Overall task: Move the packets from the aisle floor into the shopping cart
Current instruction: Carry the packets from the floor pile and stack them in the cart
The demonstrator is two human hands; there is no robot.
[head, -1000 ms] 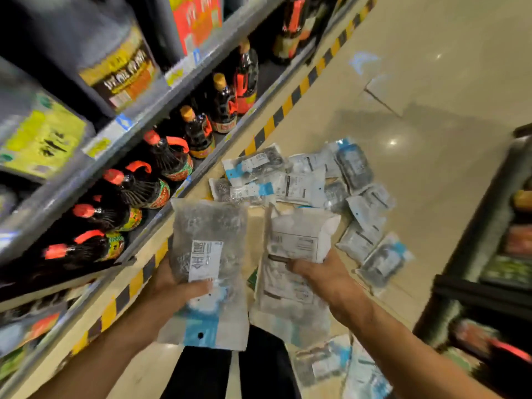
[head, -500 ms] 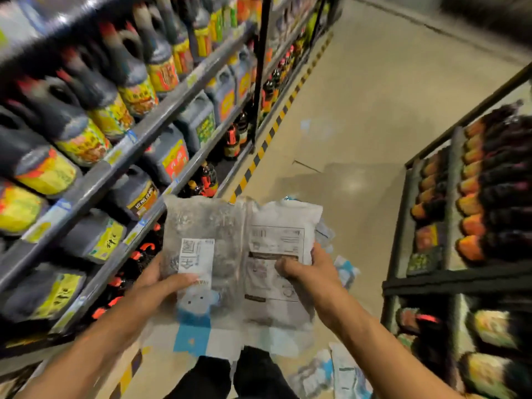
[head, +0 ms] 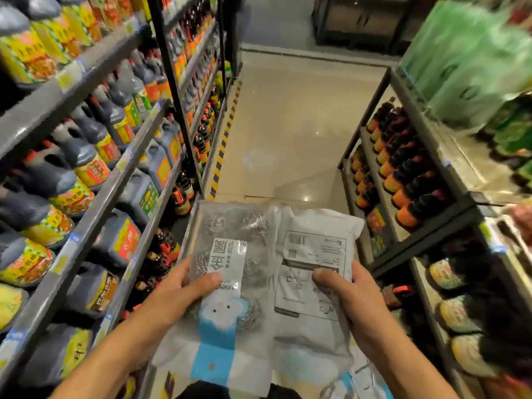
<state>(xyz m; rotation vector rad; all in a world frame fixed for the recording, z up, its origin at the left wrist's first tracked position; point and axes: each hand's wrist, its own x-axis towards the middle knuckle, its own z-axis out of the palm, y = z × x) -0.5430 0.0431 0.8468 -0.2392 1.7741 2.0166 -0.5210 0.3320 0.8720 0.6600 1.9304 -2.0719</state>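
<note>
As seen from a head camera looking forward and down a shop aisle, two bare forearms reach in from the bottom edge, each hand holding up a flat plastic packet.

The left hand [head: 184,286] grips the clear packet [head: 230,283], thumb pressed across a white label on its front and fingers curled behind. Through the plastic show round metal scouring pads, with a blue and white card panel at the bottom.

The right hand [head: 342,295] grips the white packet [head: 313,272], thumb on the front and fingers wrapped round its right edge. The front carries a barcode, printed text and a line drawing.

The two packets are held upright side by side at about chest height, their inner edges touching or slightly overlapping. At the bottom edge of the view, below the hands, parts of more packets [head: 362,378] with blue and white print are visible low down; what they rest on cannot be told.

On the left stand metal shelves [head: 86,191] packed with dark sauce jugs [head: 83,156] bearing yellow and red labels. A yellow and black striped strip [head: 224,142] runs along the floor at the foot of these shelves. On the right, another rack [head: 431,226] holds dark bottles with orange labels [head: 397,168], with blurred green packaging above. The pale tiled floor [head: 288,125] runs ahead between them.
</note>
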